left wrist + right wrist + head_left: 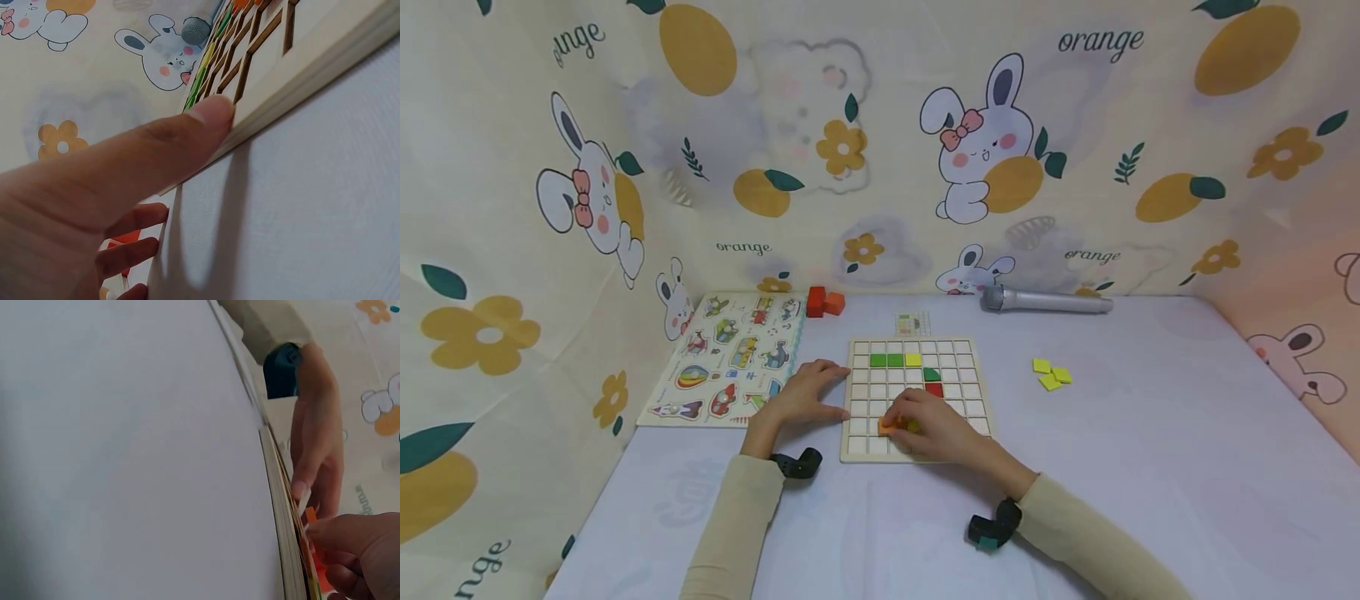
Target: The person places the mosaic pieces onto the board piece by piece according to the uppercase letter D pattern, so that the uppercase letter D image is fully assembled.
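Observation:
A wooden grid board (860,446) lies in front of me. Along its left edge rests my left hand (806,394), thumb and fingers extended; the left wrist view has the thumb (162,144) touching the frame. Over the lower part of the grid, my right hand (936,427) pinches an orange tile (883,428), its edge showing at the fingertips. A yellow tile (913,425) is partly covered by that hand. Higher up sit green tiles (886,360), another yellow tile (912,360), a rounded green piece (932,375) and a red tile (933,389).
Several loose yellow tiles (1051,380) lie right of the board. Behind it are a small printed card (912,323) and a silver microphone (1048,300). Red-orange blocks (824,302) stand at the back, beside an illustrated puzzle board (722,358) on the left.

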A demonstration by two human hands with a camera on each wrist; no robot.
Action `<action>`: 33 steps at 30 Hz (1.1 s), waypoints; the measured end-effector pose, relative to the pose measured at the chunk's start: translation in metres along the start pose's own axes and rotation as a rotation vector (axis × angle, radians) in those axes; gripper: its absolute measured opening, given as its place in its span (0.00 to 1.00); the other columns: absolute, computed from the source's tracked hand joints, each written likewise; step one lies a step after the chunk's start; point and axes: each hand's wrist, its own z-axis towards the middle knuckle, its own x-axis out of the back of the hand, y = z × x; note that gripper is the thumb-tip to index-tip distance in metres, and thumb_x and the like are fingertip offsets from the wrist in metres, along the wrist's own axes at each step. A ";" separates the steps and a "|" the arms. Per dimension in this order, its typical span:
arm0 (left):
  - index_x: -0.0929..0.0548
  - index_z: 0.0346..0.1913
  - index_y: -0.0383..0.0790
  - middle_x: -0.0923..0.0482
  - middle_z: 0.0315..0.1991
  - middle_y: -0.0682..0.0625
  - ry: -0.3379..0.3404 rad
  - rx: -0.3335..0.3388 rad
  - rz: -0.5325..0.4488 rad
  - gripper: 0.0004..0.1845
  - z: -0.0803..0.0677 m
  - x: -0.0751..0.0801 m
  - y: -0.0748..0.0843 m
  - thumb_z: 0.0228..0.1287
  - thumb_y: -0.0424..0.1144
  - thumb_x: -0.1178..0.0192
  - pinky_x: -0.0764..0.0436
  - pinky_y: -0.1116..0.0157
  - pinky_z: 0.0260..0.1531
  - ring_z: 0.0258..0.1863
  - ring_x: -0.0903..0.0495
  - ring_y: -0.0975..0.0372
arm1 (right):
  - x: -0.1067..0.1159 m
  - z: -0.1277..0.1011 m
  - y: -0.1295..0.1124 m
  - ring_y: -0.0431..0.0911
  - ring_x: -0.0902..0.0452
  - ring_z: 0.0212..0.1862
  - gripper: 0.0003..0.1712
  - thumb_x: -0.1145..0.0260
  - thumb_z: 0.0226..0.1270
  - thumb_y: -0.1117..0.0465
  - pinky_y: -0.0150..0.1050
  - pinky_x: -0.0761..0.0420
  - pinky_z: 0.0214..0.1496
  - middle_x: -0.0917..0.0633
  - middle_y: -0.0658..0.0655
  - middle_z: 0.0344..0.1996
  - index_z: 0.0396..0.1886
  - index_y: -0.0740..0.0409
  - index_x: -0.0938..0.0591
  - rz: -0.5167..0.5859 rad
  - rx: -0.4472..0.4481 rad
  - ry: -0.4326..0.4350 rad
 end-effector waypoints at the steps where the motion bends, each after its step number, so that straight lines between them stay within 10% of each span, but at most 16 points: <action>1: 0.31 0.66 0.50 0.36 0.65 0.47 0.000 -0.002 -0.002 0.40 0.000 0.000 0.000 0.48 0.54 0.30 0.36 0.49 0.63 0.65 0.41 0.53 | -0.002 0.002 -0.001 0.35 0.29 0.43 0.07 0.32 0.59 0.59 0.31 0.24 0.44 0.21 0.43 0.40 0.39 0.49 0.16 0.003 0.001 0.000; 21: 0.31 0.66 0.50 0.37 0.65 0.47 0.000 0.000 -0.014 0.39 0.000 0.000 -0.001 0.49 0.53 0.31 0.37 0.48 0.63 0.66 0.42 0.53 | -0.014 0.012 0.004 0.36 0.30 0.40 0.06 0.32 0.59 0.59 0.28 0.25 0.38 0.22 0.43 0.37 0.37 0.48 0.14 0.011 0.011 0.025; 33: 0.32 0.66 0.49 0.38 0.66 0.46 -0.004 0.006 0.000 0.40 0.002 -0.001 0.000 0.49 0.53 0.30 0.37 0.49 0.63 0.66 0.42 0.52 | 0.019 -0.001 0.025 0.40 0.29 0.40 0.09 0.33 0.60 0.60 0.33 0.24 0.40 0.21 0.47 0.41 0.41 0.53 0.16 -0.072 -0.039 0.131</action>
